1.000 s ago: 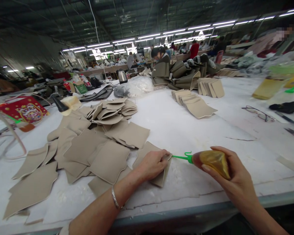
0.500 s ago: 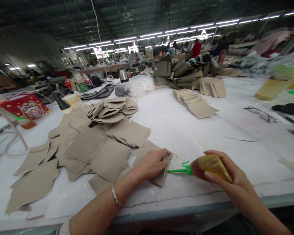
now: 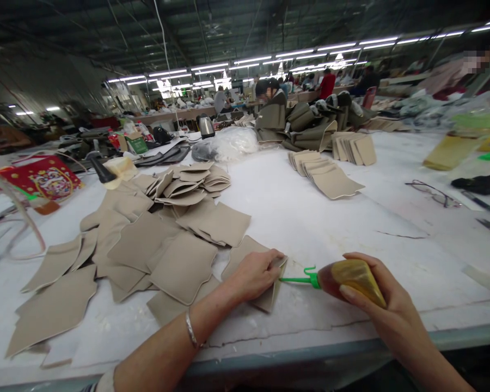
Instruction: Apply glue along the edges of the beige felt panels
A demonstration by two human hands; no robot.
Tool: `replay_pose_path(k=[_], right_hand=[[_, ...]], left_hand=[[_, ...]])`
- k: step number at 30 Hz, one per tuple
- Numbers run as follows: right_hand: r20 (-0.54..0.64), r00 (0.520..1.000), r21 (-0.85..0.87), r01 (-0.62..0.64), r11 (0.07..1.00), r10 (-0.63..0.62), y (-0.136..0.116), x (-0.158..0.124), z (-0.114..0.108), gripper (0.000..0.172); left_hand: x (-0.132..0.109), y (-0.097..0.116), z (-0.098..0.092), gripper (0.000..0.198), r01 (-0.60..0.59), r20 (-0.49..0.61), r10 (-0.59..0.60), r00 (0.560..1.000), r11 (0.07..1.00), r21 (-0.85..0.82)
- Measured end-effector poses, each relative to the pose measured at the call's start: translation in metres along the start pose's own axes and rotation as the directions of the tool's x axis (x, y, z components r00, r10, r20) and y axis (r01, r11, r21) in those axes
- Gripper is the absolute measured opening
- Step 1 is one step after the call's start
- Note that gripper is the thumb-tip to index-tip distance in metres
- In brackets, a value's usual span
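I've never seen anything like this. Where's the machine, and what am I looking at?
There's no machine here, just a person's two bare hands, seen by a camera worn on the head that looks forward and down. The left hand rests on a beige piece. The right hand holds a squeeze bottle of amber liquid, its green nozzle pointing at that piece's edge; whether the tip touches is hard to tell. On the white table, a loose pile of similar pieces lies to the left. Farther back are neater stacks, with a pair of glasses to the right.
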State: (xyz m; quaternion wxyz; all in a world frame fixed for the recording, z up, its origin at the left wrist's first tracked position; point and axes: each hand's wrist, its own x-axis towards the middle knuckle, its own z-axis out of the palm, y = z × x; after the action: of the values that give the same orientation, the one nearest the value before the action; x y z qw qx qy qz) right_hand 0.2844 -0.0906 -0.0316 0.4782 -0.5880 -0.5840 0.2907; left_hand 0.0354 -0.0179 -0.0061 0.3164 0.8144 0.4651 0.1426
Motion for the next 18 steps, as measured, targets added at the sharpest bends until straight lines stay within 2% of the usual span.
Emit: replay_pose_path(k=[3, 6, 8, 11, 13, 18], right_hand=[[-0.115, 0.993, -0.030, 0.006, 1.000, -0.009, 0.001, 0.004, 0.003, 0.052], [-0.162, 0.987, -0.017, -0.011, 1.000, 0.008, 0.001, 0.002, 0.005, 0.052], [-0.139, 0.990, 0.000, -0.020, 1.000, 0.019, 0.000, -0.002, 0.006, 0.050], [0.017, 0.999, 0.059, -0.048, 0.997, 0.047, -0.003, -0.006, 0.006, 0.048], [0.078, 0.995, 0.094, -0.066, 0.993, 0.058, -0.005, -0.006, 0.006, 0.049], [0.013, 0.998, 0.084, -0.064, 0.994, 0.063, -0.004, -0.009, 0.007, 0.050]], left_hand=[[0.000, -0.001, 0.001, 0.044, -0.008, -0.006, 0.008, 1.000, 1.000, -0.011], [0.001, -0.001, 0.001, 0.045, -0.013, -0.005, 0.013, 1.000, 1.000, -0.005], [0.000, -0.001, 0.001, 0.045, -0.011, -0.004, 0.011, 1.000, 1.000, -0.011], [0.000, -0.001, 0.001, 0.045, 0.000, 0.002, 0.000, 1.000, 1.000, -0.024], [0.000, -0.002, 0.002, 0.046, 0.005, 0.000, -0.005, 1.000, 1.000, -0.025], [-0.001, -0.002, 0.003, 0.045, 0.002, -0.011, -0.002, 1.000, 1.000, -0.024]])
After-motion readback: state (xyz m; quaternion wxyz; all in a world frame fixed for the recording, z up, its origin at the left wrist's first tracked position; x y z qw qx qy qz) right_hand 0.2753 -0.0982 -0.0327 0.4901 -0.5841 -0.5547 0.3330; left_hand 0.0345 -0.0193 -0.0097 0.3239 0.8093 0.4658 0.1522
